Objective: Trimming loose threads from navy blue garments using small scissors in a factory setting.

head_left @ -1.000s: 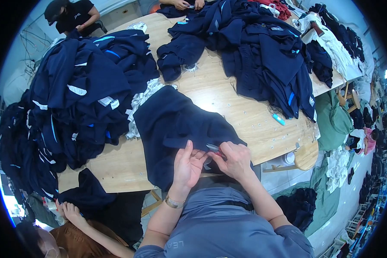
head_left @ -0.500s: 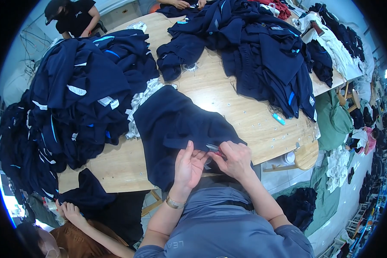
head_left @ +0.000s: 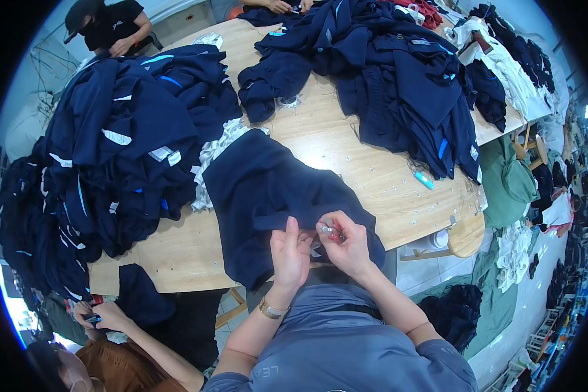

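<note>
Long light wooden worktable carries big heaps of navy garments at 10 and 1 o'clock. One navy blue fabric garment lies spread at the near edge, its hem at 6 o'clock under both hands. Left hand pinches the hem fold, fingers closed on cloth. Right hand closes round a small red-and-clear tool, likely a thread snipper. Step looks like trimming or tagging at the hem; next move needs the fabric kept taut and the tip placed exactly.

Bright, even overhead light, glare on the wooden table (fisheye bend and black corners at the rim).
</note>
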`<control>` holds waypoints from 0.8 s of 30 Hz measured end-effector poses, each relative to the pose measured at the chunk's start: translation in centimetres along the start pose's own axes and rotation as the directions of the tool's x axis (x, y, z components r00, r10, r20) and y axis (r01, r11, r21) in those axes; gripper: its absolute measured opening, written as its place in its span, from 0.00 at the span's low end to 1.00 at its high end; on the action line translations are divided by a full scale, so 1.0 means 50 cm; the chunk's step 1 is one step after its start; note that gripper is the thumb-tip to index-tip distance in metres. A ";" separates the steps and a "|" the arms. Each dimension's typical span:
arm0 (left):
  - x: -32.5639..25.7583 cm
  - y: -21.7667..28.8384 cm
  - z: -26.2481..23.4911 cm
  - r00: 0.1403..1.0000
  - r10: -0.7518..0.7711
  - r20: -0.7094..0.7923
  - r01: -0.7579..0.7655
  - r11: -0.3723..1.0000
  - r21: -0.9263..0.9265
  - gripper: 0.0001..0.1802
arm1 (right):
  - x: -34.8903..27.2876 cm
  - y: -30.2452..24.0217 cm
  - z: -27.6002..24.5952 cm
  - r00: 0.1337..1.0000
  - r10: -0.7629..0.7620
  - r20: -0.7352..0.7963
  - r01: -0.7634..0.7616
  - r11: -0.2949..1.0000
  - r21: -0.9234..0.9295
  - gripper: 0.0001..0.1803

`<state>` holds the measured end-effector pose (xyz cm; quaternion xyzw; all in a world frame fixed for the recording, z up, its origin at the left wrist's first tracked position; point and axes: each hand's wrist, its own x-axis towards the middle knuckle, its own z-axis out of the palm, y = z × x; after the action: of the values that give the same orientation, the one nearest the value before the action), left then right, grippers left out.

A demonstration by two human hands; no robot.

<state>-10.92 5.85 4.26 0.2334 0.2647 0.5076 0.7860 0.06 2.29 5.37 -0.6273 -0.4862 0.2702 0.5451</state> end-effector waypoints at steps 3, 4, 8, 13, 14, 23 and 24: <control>0.001 0.010 0.005 1.000 -0.006 -0.010 0.006 1.000 -0.005 0.11 | -0.011 -0.007 -0.011 0.996 -0.056 0.067 0.054 0.998 0.034 0.05; 0.002 0.011 0.006 1.000 -0.019 -0.023 0.019 1.000 -0.008 0.12 | -0.015 -0.008 -0.014 0.991 -0.091 0.098 0.086 0.995 0.051 0.04; 0.008 0.015 -0.001 0.999 -0.041 0.022 0.043 0.994 -0.096 0.14 | -0.023 0.005 -0.026 0.970 -0.218 0.111 0.206 0.972 0.112 0.06; 0.003 0.034 0.020 0.986 -0.147 -0.080 0.138 0.984 -0.113 0.13 | -0.011 0.005 -0.035 0.992 -0.035 0.125 0.056 0.984 -0.167 0.10; 0.003 0.033 0.021 0.986 -0.147 -0.079 0.137 0.984 -0.113 0.13 | -0.010 0.017 -0.033 0.991 -0.034 0.131 0.068 0.962 -0.264 0.11; 0.000 0.030 0.017 0.982 -0.162 -0.097 0.147 0.978 -0.145 0.12 | -0.008 0.028 -0.028 0.971 -0.155 0.183 0.228 0.837 -0.498 0.14; 0.001 0.020 -0.003 0.989 -0.144 -0.022 0.137 0.973 -0.187 0.12 | -0.008 0.027 -0.028 0.968 -0.169 0.186 0.241 0.834 -0.497 0.14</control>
<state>-11.67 6.30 4.79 0.1310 0.2462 0.4772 0.8334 1.54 1.44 4.37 -0.6748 -0.6406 0.1118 0.3489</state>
